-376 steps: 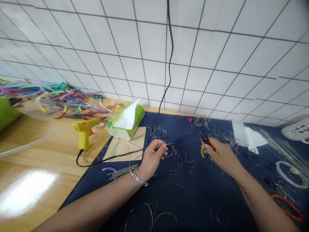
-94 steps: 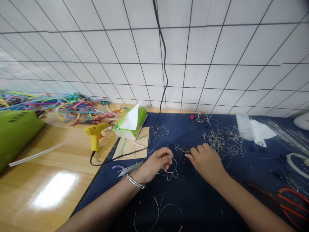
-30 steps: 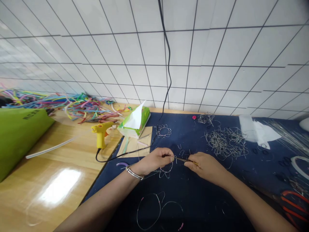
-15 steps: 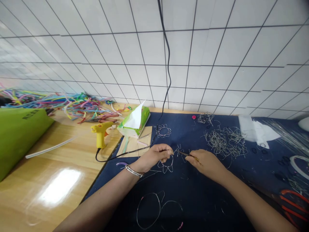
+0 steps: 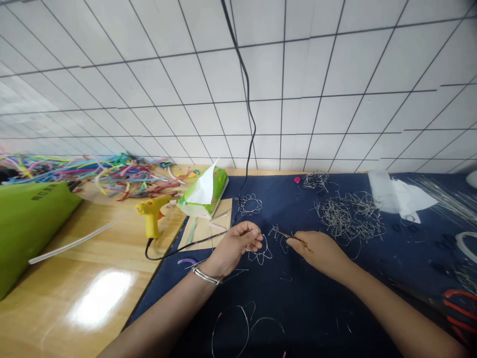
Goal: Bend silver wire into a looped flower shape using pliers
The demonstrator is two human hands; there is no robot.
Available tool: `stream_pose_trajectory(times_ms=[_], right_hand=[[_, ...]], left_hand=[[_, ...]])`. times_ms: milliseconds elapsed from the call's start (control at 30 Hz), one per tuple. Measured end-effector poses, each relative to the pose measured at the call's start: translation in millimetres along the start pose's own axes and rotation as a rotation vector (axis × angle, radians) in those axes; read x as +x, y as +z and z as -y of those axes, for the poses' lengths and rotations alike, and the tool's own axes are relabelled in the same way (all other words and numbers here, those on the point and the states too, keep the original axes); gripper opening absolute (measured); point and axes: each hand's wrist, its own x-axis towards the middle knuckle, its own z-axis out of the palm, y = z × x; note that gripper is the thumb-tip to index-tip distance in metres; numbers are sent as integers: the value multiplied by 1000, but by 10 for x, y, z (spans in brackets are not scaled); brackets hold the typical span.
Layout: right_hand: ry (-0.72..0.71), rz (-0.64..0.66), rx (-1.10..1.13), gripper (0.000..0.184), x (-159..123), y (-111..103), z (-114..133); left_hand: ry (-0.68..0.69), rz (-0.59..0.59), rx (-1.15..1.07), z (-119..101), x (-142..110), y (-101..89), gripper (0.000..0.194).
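Observation:
My left hand (image 5: pixel 238 246) pinches a small flower-shaped loop of thin silver wire (image 5: pixel 261 252) just above the dark blue mat (image 5: pixel 316 308). My right hand (image 5: pixel 320 251) grips small pliers (image 5: pixel 286 234) whose slim tips point left toward the wire flower, a little apart from it. A finished wire flower (image 5: pixel 250 204) lies farther back on the mat. A silver bangle sits on my left wrist.
A tangle of wire pieces (image 5: pixel 348 219) lies right of the hands. A yellow glue gun (image 5: pixel 151 219), a green tissue pack (image 5: pixel 204 190) and a card (image 5: pixel 205 229) sit left. Coloured pipe cleaners (image 5: pixel 100 171), a green bag (image 5: pixel 26 226), red-handled cutters (image 5: pixel 456 303) and bent wire loops (image 5: pixel 233 325) surround.
The view shifted slightly right. My left hand has lifted the wire flower a little, and the pliers' tips have drawn back from it toward the right.

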Motion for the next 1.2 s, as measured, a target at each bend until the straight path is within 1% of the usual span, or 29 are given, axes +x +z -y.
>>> stream_pose_trajectory(times_ms=[67, 133, 400, 600, 733, 967, 1200], right_hand=[[5, 24, 44, 47, 5, -4, -5], [8, 17, 37, 47, 5, 7, -1], [-31, -118, -140, 41, -14, 131, 20], [1, -105, -118, 41, -13, 97, -9], [7, -97, -120, 41, -13, 97, -19], [-27, -107, -173, 39, -16, 120, -15], [-28, -108, -169, 41, -5, 104, -13]], left_hand=[[-4, -23, -31, 6, -2, 1, 18], [-15, -41, -64, 18, -3, 2, 18], [-7, -45, -192, 74, -11, 8, 12], [-35, -28, -178, 62, -29, 28, 18], [-19, -38, -173, 89, -23, 34, 22], [4, -45, -186, 96, -6, 47, 13], [4, -43, -168, 85, -1, 74, 13]])
